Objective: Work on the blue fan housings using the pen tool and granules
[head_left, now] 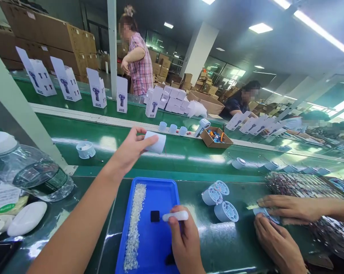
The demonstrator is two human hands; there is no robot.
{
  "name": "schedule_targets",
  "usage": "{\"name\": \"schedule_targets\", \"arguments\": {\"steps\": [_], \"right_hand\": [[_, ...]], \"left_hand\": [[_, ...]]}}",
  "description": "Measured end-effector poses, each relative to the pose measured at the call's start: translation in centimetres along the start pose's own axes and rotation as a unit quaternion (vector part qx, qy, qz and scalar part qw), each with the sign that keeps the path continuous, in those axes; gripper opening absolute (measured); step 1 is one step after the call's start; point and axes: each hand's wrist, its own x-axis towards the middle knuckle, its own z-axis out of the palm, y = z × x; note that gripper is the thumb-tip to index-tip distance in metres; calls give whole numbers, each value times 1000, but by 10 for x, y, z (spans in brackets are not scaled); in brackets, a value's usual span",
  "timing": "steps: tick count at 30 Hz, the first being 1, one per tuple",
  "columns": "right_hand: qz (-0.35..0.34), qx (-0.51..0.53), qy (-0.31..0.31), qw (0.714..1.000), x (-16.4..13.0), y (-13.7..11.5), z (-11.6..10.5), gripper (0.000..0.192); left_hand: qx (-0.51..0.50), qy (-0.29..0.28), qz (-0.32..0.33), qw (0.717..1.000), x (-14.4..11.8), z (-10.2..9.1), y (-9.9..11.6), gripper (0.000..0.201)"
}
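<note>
Left hand (pixel 130 150) raised beyond the far edge of the blue tray (pixel 160 190), over the green conveyor belt (pixel 183 154), fingers and thumb curled around a small pale blue round housing (pixel 156 142), held on its side and clear of the belt. Right hand (pixel 184 239) at the near right corner of the tray, fingers closed about a white pen-like tool (pixel 175 216) lying nearly level, its tip just beside a small black block (pixel 155 215) on the tray floor. Along the left inner side of the tray, a long strip of tiny clear granules (pixel 134 224).

Just right of the tray, three round fan grilles (pixel 220 199) clustered together, touching one another. Farther right of the tray, a co-worker's two hands (pixel 280 224), flat on the table over another pale part, beside a heap of glittering bagged parts (pixel 309 190). Left of the tray, a clear plastic water bottle (pixel 26 167) lying on its side, and nearer, a few white oval shells (pixel 26 219).

Beyond the tray, on the belt, one more pale housing (pixel 85 149), a row of similar pieces, and a small cardboard box of bits (pixel 216 137). Farther still, upright white product cartons (pixel 66 80) along the far lane, with other people at work behind them.
</note>
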Motion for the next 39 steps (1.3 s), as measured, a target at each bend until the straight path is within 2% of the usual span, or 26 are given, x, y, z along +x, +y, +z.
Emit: {"name": "schedule_targets", "arguments": {"steps": [2, 3, 5, 8, 11, 14, 20, 28, 35, 37, 39], "right_hand": [[-19, 14, -34, 999, 2, -5, 7, 23], [-32, 26, -28, 999, 3, -10, 9, 22], [-55, 64, 46, 995, 5, -22, 10, 17], [-73, 138, 206, 966, 9, -47, 2, 13], [-64, 171, 262, 948, 18, -69, -10, 12], [-43, 183, 261, 947, 26, -77, -17, 13], [-54, 194, 261, 944, 27, -76, -15, 11], [-49, 193, 269, 942, 26, -77, -14, 11], [-83, 180, 280, 939, 29, -70, -14, 8], [-61, 158, 295, 940, 26, -67, -10, 13], [0, 137, 267, 954, 21, -64, -6, 23]], "left_hand": [[-79, -23, -25, 996, -3, 7, -2, 36], [-100, -34, -37, 994, -4, 11, -3, 32], [-103, -48, -65, 991, -7, 18, -5, 26], [-67, -67, -94, 991, -12, 29, -7, 26], [-22, -91, -108, 990, -19, 38, -5, 29], [22, -109, -110, 988, -26, 46, 0, 29], [47, -108, -104, 988, -38, 54, 10, 30], [44, -116, -96, 988, -42, 55, 10, 31], [75, -127, -123, 981, -49, 61, 10, 32], [105, -113, -118, 981, -51, 64, 10, 30], [138, -69, -76, 985, -54, 68, 9, 31]]}}
